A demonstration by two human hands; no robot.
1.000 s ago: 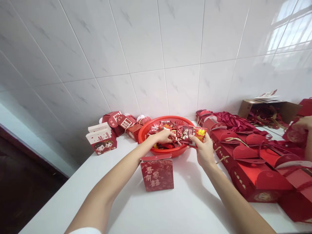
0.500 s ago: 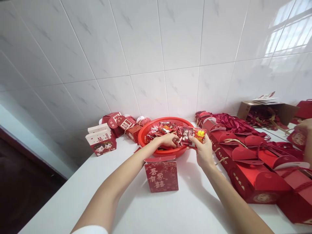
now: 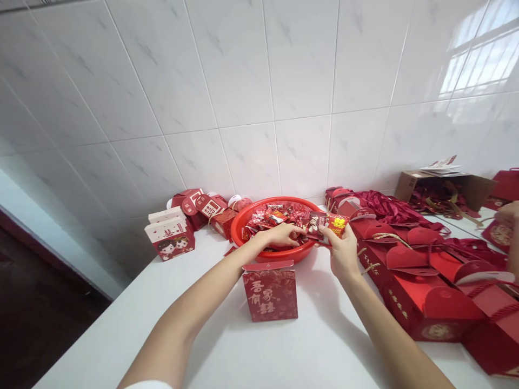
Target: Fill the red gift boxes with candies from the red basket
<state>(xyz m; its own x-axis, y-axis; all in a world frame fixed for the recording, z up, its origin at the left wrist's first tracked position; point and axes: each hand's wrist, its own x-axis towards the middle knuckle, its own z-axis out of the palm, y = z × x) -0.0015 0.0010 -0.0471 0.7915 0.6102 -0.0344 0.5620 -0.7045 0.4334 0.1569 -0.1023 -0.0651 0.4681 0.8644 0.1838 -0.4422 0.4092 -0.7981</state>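
A red plastic basket [image 3: 246, 209] of wrapped sweets [image 3: 276, 216] stands on the white table near the wall. My left hand [image 3: 285, 235] reaches over its front rim; the fingers are bent toward the packets by my right hand, and what they pinch is too small to make out. At the basket's right edge, my right hand [image 3: 341, 249] is closed on red and dark candy packets [image 3: 335, 222]. In front of the basket a red box [image 3: 271, 294] with gold characters stands upright, touched by neither hand.
Rows of red gift boxes [image 3: 421, 294] fill the right side. Behind them are red ribbons [image 3: 391, 208] and a cardboard box [image 3: 406, 186]. Boxes with cartoon faces [image 3: 172, 243] and other red packages [image 3: 223, 220] stand at the back left. A person's hand [image 3: 511, 216] shows at the right edge.
My left hand has risen from among the sweets and moved slightly right, closer to the packets in my right hand. My right hand still holds them.
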